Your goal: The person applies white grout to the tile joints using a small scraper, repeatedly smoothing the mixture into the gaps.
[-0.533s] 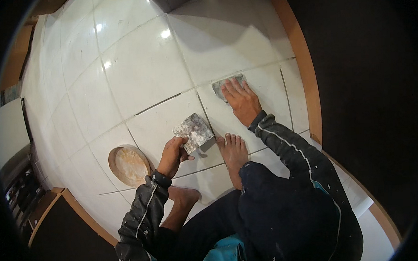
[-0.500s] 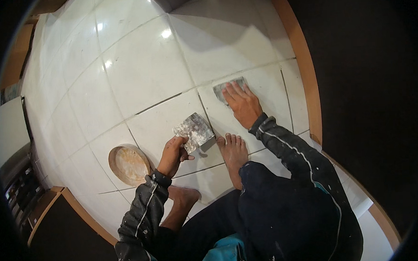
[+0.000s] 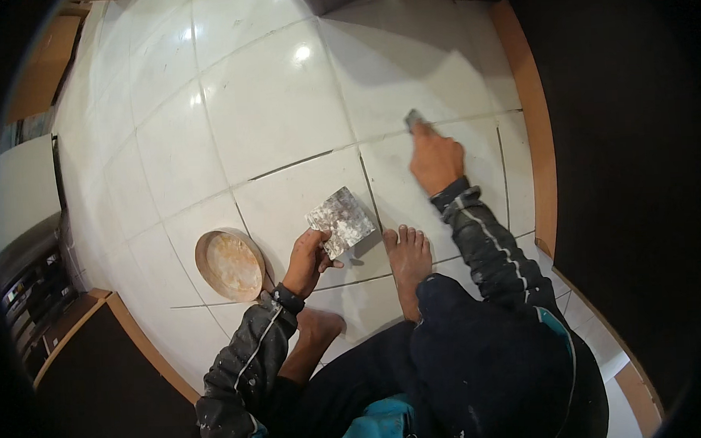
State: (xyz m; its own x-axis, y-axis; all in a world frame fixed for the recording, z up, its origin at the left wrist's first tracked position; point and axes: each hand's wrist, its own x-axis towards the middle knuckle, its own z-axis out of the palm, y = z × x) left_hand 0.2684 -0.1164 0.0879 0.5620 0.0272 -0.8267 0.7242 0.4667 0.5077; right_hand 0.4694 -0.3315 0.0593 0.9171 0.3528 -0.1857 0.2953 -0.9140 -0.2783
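Note:
My left hand [image 3: 307,261] pinches a thin square metal scraper blade [image 3: 343,221] by its lower left corner. White paste is smeared over its upper face, and it is held over the white tiled floor [image 3: 281,214]. Farther off to the right, my right hand [image 3: 439,160] is closed on a small grey scraper blade [image 3: 414,118], now turned nearly edge-on by a tile joint. Most of that blade is hidden by the fingers. A shallow round bowl [image 3: 203,263] with pale and orange-brown residue inside sits on the floor left of my left hand.
Dark gaps such as one joint [image 3: 291,165] run between the tiles. A dark panel with a wooden edge [image 3: 534,135] borders the right side, and another dark wood-edged piece [image 3: 112,366] stands lower left. My bare right foot [image 3: 408,263] is between the hands.
My right hand has lifted from lying flat over its blade, turned the blade nearly edge-on and moved farther forward to the tile joint. My left hand keeps its blade in much the same place.

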